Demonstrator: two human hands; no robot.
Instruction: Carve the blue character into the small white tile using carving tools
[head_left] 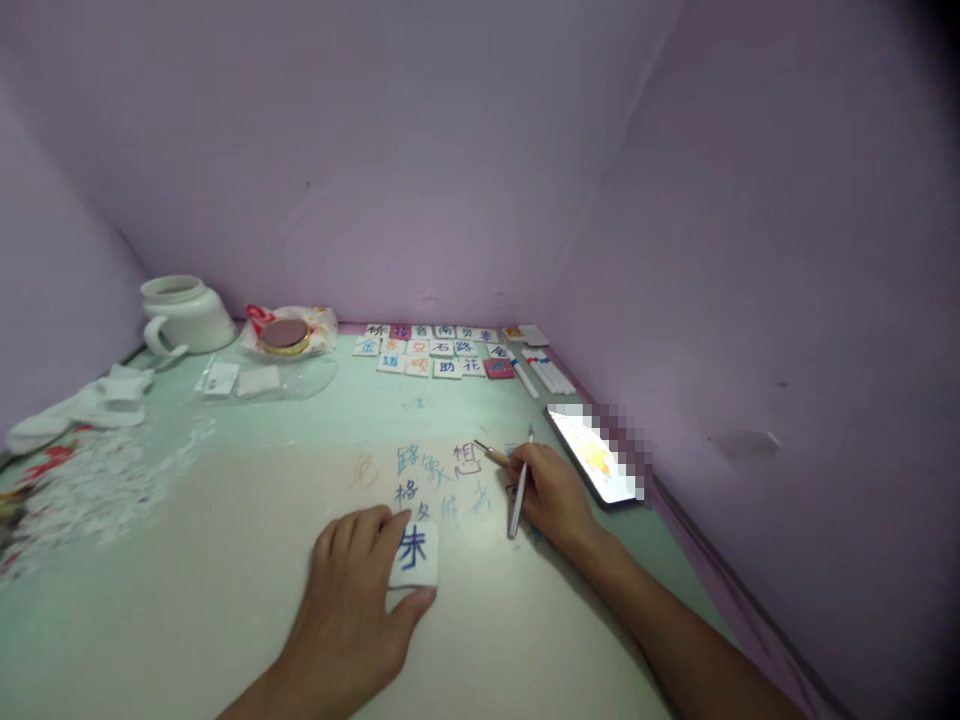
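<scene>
My left hand [360, 575] grips a white square block [424, 568] by its edges, thumb at the near side and fingers at the far side. A dark blue character is drawn on the block's top. My right hand [551, 490] is closed around a short wooden-handled carving tool [495, 456], its thin dark tip pointing to the upper left. A silver pen-shaped craft knife [519, 495] also crosses the fingers of that hand. Between the hands, coloured characters [465, 460] are written on the tabletop [225, 600].
Rows of small blocks with characters [442, 348] lie along the back wall, beside white markers [547, 370]. A lit phone [596, 460] is at the right. White scraps [112, 490], a white cloth [82, 405], a pot [187, 315] and a round compact [286, 335] occupy the left.
</scene>
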